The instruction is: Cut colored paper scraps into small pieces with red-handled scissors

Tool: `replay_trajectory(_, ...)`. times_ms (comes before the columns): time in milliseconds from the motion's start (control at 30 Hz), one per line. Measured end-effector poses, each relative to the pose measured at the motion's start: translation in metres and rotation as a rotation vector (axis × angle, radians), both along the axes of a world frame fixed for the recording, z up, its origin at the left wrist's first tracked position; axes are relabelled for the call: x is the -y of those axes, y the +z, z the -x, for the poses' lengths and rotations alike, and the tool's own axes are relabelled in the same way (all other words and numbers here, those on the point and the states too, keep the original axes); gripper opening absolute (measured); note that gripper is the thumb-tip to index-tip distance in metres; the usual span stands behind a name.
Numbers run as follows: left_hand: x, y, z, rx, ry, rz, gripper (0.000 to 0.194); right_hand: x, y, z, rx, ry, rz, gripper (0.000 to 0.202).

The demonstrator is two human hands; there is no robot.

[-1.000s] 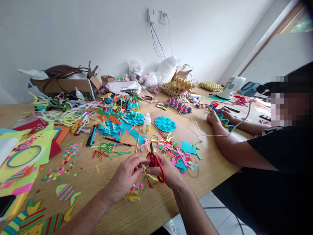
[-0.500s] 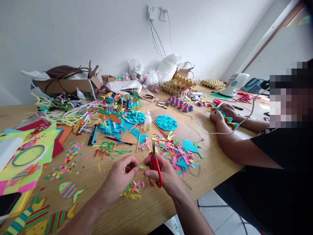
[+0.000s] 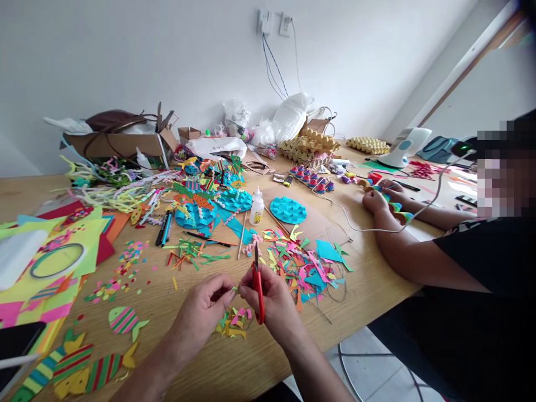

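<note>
Plainly, can see striped paper fish point(image 3: 111, 369) nearest, to the near left of the glue bottle point(image 3: 257, 211), looking already cut out and decorated. Can see small paper scraps point(image 3: 238, 317) on the surface point(image 3: 218, 365), on the near side of the bottle. Pinching a tiny green piece point(image 3: 235, 290) between the fingertips of the left hand point(image 3: 201, 301), also nearer than the bottle; cannot make out its full shape. Gripping red scissors point(image 3: 258, 287) in the right hand point(image 3: 276, 298), blades pointing up toward the bottle; cannot tell whether parted. Would judge the green piece unfinished. Beyond, find orange-spotted fish point(image 3: 199, 202) over the blue discs to the bottle's left, but none on the blue disc point(image 3: 288, 210) just right of it, so would call the work part done. Well right of the bottle, can see a co-worker point(image 3: 419, 257) holding a painted strip point(image 3: 396, 209). Compared with half a second ago, see only a green speck instead of a longer green and orange sliver. Find both hands closer together, the scissors turned more edge-on, and a white pen-like thing point(image 3: 19, 360) newly across the dark phone point(image 3: 20, 338), far to the bottle's near left.
</note>
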State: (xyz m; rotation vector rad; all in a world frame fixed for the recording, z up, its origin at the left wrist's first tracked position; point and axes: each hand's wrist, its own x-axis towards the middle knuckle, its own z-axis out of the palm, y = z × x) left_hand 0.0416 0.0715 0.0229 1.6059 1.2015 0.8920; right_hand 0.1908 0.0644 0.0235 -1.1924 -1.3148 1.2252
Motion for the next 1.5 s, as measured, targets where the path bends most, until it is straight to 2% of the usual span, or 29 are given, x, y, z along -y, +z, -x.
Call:
replay_trajectory(100, 0.002, 0.001, 0.004, 0.105, 0.086, 0.037, 0.014, 0.009, 0.002, 0.001, 0.069, 0.007, -0.029, 0.018)
replay_trajectory(200, 0.006, 0.003, 0.006, 0.279, 0.168, 0.064, 0.013, 0.021, -0.005, 0.002, 0.197, 0.091, -0.049, 0.025)
replay_trajectory(333, 0.009, 0.003, 0.005, 0.424, 0.208, 0.068, 0.014, 0.031, -0.016, 0.01, 0.322, 0.108, -0.064, 0.029)
replay_trajectory(433, 0.011, 0.002, 0.002, 0.466, 0.228, 0.09, 0.012, 0.032, -0.017, 0.017, 0.345, 0.094, -0.088, 0.028)
replay_trajectory(667, 0.011, 0.002, -0.002, 0.474, 0.214, 0.109, 0.009, 0.027, -0.015, 0.021, 0.332, 0.083, -0.103, 0.023)
replay_trajectory(900, 0.012, -0.002, -0.002, 0.469, 0.172, 0.122, 0.009, 0.025, -0.021, 0.02, 0.261, 0.079, -0.096, 0.034)
replay_trajectory(1067, 0.013, -0.002, 0.0, 0.462, 0.134, 0.139, 0.009, 0.027, -0.023, 0.016, 0.297, 0.083, -0.082, 0.041)
replay_trajectory(1500, 0.014, -0.001, 0.005, 0.456, 0.19, 0.199, 0.009, 0.027, -0.021, 0.012, 0.403, 0.118, -0.096, 0.045)
